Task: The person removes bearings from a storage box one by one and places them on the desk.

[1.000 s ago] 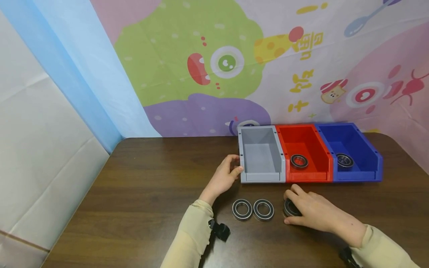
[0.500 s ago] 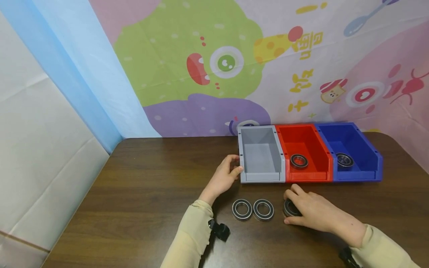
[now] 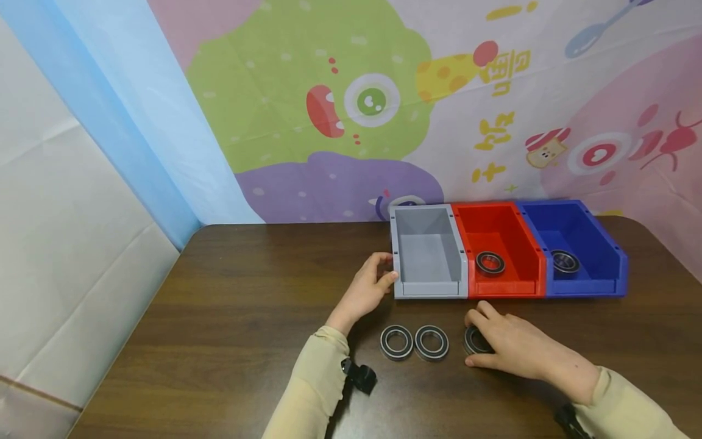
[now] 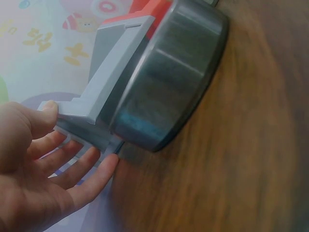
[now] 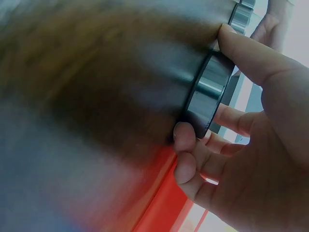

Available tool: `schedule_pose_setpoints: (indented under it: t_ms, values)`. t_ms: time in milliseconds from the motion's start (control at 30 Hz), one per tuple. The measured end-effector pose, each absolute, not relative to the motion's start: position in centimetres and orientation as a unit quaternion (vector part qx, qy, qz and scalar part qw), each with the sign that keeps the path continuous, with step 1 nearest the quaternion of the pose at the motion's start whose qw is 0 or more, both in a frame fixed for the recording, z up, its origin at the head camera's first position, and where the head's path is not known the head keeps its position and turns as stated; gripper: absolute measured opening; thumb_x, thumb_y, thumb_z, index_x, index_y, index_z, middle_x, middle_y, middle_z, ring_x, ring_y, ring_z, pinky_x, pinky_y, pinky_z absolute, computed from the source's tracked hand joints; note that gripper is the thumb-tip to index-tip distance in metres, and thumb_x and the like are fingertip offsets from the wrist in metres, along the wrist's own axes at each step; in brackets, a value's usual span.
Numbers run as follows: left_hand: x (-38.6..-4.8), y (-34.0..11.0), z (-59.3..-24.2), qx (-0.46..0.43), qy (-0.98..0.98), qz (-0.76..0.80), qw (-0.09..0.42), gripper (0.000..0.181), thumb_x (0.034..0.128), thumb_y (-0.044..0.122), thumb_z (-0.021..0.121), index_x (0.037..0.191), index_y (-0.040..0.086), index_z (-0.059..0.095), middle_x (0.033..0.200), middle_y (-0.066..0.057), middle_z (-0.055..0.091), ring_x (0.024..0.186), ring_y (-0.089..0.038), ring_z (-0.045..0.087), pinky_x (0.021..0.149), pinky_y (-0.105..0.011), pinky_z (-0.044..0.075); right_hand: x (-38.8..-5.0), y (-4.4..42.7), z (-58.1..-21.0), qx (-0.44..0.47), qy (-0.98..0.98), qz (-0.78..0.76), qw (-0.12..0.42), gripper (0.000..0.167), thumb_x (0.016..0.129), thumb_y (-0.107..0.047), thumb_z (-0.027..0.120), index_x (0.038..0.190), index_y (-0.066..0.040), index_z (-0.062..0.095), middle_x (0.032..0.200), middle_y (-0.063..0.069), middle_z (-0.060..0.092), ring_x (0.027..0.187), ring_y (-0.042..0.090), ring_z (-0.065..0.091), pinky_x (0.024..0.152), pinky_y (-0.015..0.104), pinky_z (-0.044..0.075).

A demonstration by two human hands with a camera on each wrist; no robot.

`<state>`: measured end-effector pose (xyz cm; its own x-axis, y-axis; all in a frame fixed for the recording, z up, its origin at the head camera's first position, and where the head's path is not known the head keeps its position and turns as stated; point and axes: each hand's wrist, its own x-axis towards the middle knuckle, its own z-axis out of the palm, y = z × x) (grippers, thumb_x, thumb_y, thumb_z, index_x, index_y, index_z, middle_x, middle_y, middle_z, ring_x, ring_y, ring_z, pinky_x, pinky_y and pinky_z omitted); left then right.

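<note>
Black and silver, a ring (image 5: pixel 207 95) is lying on the surface (image 3: pixel 247 317) just in front of the red bin (image 3: pixel 510 289), and the right hand (image 3: pixel 515 349) is clamping it at the edge, the thumb pressing on one side and the fingers curling against the other. Nearby, towards the person's left, a second ring (image 3: pixel 431 356) is lying flat, with a third ring (image 3: pixel 396 356) resting just beside it. Behind them the grey bin (image 3: pixel 430 290) is standing against the red bin, and the left hand (image 3: pixel 366 291) is gripping its near left corner, the thumb resting on the rim and the fingers bending against the outer wall. Inside the red bin a fourth ring (image 3: pixel 490 272) is sitting near the front; on its far side the blue bin (image 3: pixel 587 288) is holding a fifth ring (image 3: pixel 565 269) by its left wall. Pale yellow sleeves (image 3: pixel 315 375) are covering both forearms, and a black camera (image 3: pixel 362 378) is sitting at the left wrist. Beyond the bins, a cartoon backdrop (image 3: pixel 274 110) is hanging behind the surface.
</note>
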<state>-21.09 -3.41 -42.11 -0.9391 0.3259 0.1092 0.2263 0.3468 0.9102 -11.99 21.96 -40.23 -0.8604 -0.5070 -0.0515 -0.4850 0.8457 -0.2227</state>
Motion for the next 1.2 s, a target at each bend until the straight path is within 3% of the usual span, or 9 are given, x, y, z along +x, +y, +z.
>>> schedule_pose_setpoints:
  t_ms: [633,933,1067,1200]
  values:
    - [-21.0,-3.5,-42.0,0.169,0.820,0.544,0.046,0.031,0.0927,0.011,0.051,0.121,0.001,0.044,0.115,-0.016,0.050,0.089,-0.022,0.057,0.068,-0.026,0.053,-12.0,22.2,-39.9,-0.267,0.956,-0.100,0.067,0.045,0.070,-0.046,0.073,0.100,-0.020,0.051,0.090,-0.005,0.039,0.064,0.012,0.051,0.061,0.031,0.047]
    - [-21.1,-3.5,-42.0,0.174,0.818,0.546,0.044,0.031,0.0926,0.011,0.051,0.121,0.001,0.044,0.114,-0.016,0.051,0.088,-0.022,0.058,0.068,-0.026,0.053,-12.1,22.4,-39.2,-0.264,0.957,-0.099,0.068,0.048,0.070,-0.054,0.069,0.100,-0.019,0.054,0.090,-0.007,0.044,0.067,0.011,0.053,0.063,0.033,0.049]
    - [-21.0,-3.5,-41.8,0.170,0.818,0.547,0.047,0.031,0.0925,0.011,0.052,0.121,0.000,0.044,0.113,-0.016,0.051,0.088,-0.022,0.058,0.068,-0.026,0.053,-12.6,22.6,-38.6,-0.275,0.955,-0.094,0.065,0.041,0.073,-0.052,0.067,0.095,-0.020,0.054,0.086,-0.009,0.047,0.066,0.007,0.050,0.062,0.031,0.047]
    - [-20.9,-3.5,-41.7,0.170,0.819,0.546,0.048,0.031,0.0923,0.011,0.052,0.121,0.001,0.044,0.113,-0.016,0.051,0.087,-0.022,0.058,0.068,-0.026,0.052,-13.3,23.1,-37.9,-0.282,0.954,-0.095,0.047,0.028,0.077,-0.041,0.068,0.090,-0.021,0.056,0.081,-0.011,0.049,0.067,0.005,0.050,0.063,0.030,0.047]
